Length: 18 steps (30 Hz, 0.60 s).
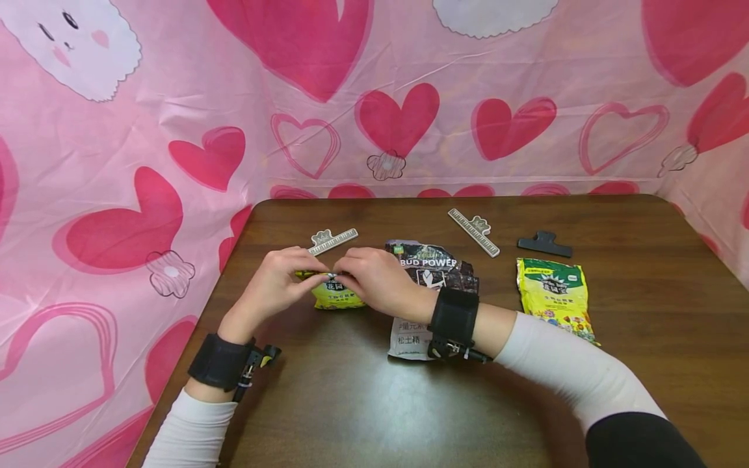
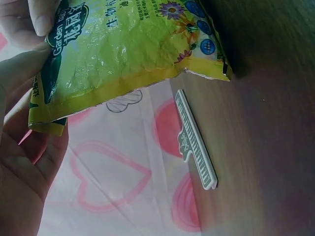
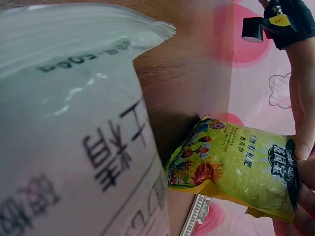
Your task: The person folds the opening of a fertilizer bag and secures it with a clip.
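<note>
Both hands are at the top of a small yellow-and-green fertilizer bag [image 1: 339, 301], which stands at the left of the table. My left hand [image 1: 279, 281] pinches one end of the bag's top edge between thumb and fingers. Close beside it, my right hand [image 1: 377, 278] pinches the same edge from the other side. In the left wrist view the top of the yellow bag [image 2: 123, 64] looks folded over near the fingers. The right wrist view shows the printed flowers low on the yellow bag [image 3: 236, 167]. Behind the left hand lies a white piano-key clip [image 1: 336, 240].
Right of the yellow bag lies a larger black-and-white "BUD POWER" bag [image 1: 407, 341], partly under the right forearm. Another white piano-key clip [image 1: 474, 233] and a black clip [image 1: 545, 244] lie farther back. A second yellow-and-green bag [image 1: 552, 298] rests at the right on the brown table [image 1: 328, 403].
</note>
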Motion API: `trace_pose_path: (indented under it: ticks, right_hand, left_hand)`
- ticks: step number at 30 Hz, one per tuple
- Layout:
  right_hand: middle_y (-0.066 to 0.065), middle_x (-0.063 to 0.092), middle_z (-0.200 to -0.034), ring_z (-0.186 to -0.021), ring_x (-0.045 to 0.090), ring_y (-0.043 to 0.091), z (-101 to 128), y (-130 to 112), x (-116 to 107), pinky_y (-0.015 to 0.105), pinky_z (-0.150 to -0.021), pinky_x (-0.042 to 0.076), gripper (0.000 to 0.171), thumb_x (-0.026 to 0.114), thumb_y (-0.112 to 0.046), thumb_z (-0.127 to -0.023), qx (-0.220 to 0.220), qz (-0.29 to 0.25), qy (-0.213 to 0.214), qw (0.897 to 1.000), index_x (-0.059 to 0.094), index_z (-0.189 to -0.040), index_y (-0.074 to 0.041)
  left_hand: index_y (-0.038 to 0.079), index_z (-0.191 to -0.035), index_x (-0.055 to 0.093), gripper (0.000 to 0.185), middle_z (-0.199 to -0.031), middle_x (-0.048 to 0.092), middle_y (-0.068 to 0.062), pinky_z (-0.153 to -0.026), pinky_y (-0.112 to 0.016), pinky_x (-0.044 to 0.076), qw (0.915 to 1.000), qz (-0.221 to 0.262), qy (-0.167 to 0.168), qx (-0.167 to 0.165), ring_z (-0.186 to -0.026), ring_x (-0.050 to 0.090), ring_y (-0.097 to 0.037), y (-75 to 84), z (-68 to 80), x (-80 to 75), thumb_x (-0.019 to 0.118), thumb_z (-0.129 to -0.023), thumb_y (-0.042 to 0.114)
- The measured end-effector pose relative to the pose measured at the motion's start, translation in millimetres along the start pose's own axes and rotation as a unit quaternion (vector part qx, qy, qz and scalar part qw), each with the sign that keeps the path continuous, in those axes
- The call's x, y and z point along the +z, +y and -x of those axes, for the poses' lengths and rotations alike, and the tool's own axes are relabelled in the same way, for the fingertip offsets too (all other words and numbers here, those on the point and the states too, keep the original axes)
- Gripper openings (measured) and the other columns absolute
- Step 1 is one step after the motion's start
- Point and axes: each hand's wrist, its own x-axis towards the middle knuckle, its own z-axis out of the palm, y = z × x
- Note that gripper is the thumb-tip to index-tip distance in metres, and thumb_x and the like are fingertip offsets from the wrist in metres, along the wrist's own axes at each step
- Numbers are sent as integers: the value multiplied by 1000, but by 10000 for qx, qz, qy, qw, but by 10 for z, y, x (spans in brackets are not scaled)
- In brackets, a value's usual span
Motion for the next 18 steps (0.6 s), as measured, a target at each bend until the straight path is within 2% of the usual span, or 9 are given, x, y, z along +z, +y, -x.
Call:
trace_pose_path:
  ticks: [6, 18]
  right_hand:
    - [-5, 71, -88, -81, 66, 8, -38, -24, 11, 27, -75, 55, 9, 68, -22, -94, -19, 21, 86, 10000, 75, -95, -17]
    - [-5, 70, -86, -79, 65, 8, -71, -22, 54, 27, -74, 55, 7, 68, -19, -94, -29, 44, 49, 10000, 73, -90, -16]
  left_hand:
    - [11, -93, 80, 16, -86, 75, 2, -69, -25, 56, 9999, -18, -27, 118, -78, 64, -10, -2, -12, 8, 84, -77, 9]
    - [12, -92, 80, 14, -84, 76, 3, -67, -24, 54, 9998, -4, -178, -62, -74, 62, -6, 13, -33, 15, 83, -79, 10]
